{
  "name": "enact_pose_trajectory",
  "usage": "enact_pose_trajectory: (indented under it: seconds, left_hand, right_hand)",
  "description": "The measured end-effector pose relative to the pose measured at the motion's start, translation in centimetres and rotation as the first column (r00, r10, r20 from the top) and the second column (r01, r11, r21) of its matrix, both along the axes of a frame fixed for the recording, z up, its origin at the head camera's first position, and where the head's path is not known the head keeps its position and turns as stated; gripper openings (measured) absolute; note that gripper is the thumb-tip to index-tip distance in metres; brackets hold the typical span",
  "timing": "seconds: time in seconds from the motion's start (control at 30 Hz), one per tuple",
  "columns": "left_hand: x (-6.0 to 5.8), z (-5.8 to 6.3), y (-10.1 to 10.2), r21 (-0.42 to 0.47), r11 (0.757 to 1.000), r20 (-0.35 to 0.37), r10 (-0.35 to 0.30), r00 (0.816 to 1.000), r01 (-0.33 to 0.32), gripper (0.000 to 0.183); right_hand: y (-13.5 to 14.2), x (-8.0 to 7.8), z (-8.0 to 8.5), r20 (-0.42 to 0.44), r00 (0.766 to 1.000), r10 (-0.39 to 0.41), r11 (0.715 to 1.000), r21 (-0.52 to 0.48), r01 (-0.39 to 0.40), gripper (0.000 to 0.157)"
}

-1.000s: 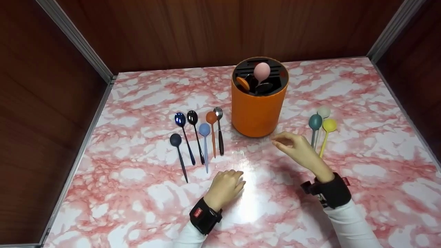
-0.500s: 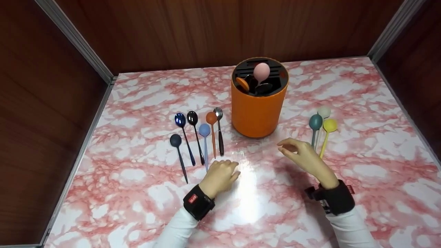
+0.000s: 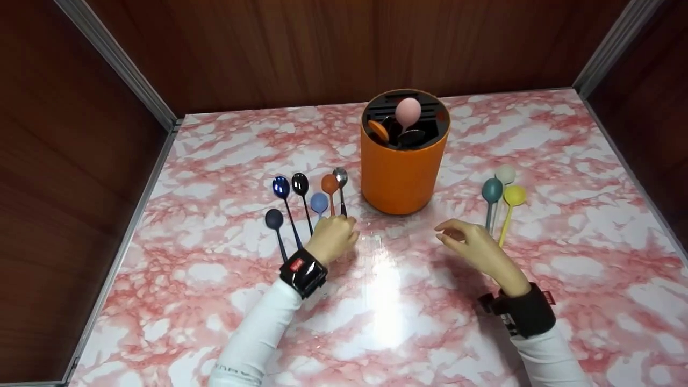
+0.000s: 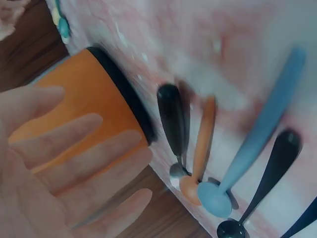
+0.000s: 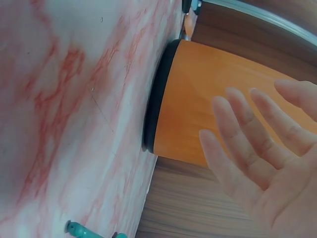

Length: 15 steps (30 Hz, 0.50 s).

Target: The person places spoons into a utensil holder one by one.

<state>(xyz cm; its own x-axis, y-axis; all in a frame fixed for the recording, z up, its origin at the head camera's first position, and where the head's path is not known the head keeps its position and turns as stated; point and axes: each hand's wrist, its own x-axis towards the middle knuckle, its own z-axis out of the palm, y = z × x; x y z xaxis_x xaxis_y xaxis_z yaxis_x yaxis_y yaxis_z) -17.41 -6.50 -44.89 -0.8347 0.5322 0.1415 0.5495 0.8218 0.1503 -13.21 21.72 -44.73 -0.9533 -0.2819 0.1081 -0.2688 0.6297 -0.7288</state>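
Note:
My left hand (image 3: 332, 239) hovers over the handles of a row of spoons, covering the lower parts of the light blue spoon (image 3: 319, 202), the orange-red spoon (image 3: 330, 183) and the silver spoon (image 3: 340, 176). In the left wrist view its fingers are loosely extended, with nothing between them; the black handle (image 4: 171, 116) and light blue handle (image 4: 262, 119) lie apart from them. Bent but holding nothing, my right hand (image 3: 473, 247) is in front of an orange cylindrical holder (image 3: 400, 177), near the teal spoon (image 3: 492, 190). Its fingers stand spread in the right wrist view.
A pink spoon (image 3: 408, 112), an orange spoon (image 3: 378, 130) and a black spoon (image 3: 412, 137) stand in the holder's slotted top. Further left lie navy (image 3: 274, 218), shiny blue (image 3: 280, 186) and black (image 3: 300, 184) spoons. Pale (image 3: 506, 174) and yellow spoons (image 3: 514, 195) lie right.
My left hand has moved forward and slightly left, from the bare table to above the spoon handles. My right hand has drawn back slightly from the holder. The spoons have stayed put.

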Motion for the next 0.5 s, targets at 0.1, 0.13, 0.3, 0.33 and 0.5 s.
enact_pose_trajectory:
  seconds: [0.1,0.13,0.3,0.33,0.5]
  left_hand:
    - [-1.3,0.2,0.2,-0.024,0.999,0.008,0.032,0.999,-0.032,0.020]
    - [-1.8,0.2,0.3,-0.029,0.999,0.016,0.045,0.999,-0.045,0.021]
    - [-3.8,-0.1,0.7,-0.038,0.994,0.066,0.107,0.992,-0.104,0.022]
    - [-4.1,-0.2,0.8,-0.035,0.993,0.068,0.116,0.991,-0.114,0.021]
    - [-5.5,-0.6,0.6,0.018,0.986,0.075,0.166,0.983,-0.168,0.017]
  right_hand:
    - [-0.1,0.0,-0.1,-0.001,1.000,0.003,1.000,0.003,-0.003,0.021]
    - [0.0,0.0,-0.1,-0.002,1.000,0.003,1.000,0.004,-0.003,0.020]
    - [0.0,0.1,-0.1,-0.001,1.000,-0.002,1.000,0.021,0.002,0.018]
    - [0.0,0.1,-0.1,0.003,1.000,-0.003,1.000,0.024,0.003,0.018]
    - [0.2,0.4,0.0,0.022,1.000,-0.001,0.999,0.039,0.000,0.020]
